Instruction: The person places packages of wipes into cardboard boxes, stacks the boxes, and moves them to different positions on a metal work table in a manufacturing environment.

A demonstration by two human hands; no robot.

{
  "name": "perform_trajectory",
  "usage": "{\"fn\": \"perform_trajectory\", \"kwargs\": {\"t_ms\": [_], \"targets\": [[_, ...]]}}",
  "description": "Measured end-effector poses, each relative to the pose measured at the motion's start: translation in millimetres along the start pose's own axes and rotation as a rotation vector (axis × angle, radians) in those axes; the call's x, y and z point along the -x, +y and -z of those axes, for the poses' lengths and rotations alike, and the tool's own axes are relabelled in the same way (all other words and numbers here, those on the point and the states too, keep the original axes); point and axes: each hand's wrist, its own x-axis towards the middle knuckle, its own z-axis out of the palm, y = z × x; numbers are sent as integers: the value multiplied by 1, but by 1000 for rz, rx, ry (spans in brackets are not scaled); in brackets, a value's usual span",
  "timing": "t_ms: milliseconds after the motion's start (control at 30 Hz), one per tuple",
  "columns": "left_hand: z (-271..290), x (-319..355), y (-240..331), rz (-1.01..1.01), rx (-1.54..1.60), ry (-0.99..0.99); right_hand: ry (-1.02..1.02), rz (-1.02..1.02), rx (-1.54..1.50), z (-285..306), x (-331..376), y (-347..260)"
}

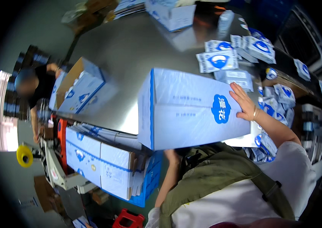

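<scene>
A large white-and-blue cardboard box (191, 114) lies tilted in front of me, over the near edge of the metal table. My right hand (246, 104) grips its right end, fingers spread along the upper edge and thumb on the printed side. Below the box's lower edge is my left hand (172, 155), close against it; its fingers are hidden by the box. Several white-and-blue packets (220, 60) lie just beyond the box's right end.
An open carton (80, 89) stands at the table's left edge near a co-worker (41, 85). Flattened cartons (92, 150) fill a blue crate (145, 192) beside a tape machine (54, 167). Loose packets (279, 100) are heaped at right; another box (172, 15) stands at the far side.
</scene>
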Motion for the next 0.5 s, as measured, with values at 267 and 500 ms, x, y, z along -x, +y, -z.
{"fn": "perform_trajectory", "kwargs": {"t_ms": [267, 500], "targets": [[-64, 2, 99, -496, -493, -412, 302, -733, -1056, -132, -8, 17], [-118, 37, 145, -510, -1348, -346, 585, -835, -1579, -139, -64, -68]]}}
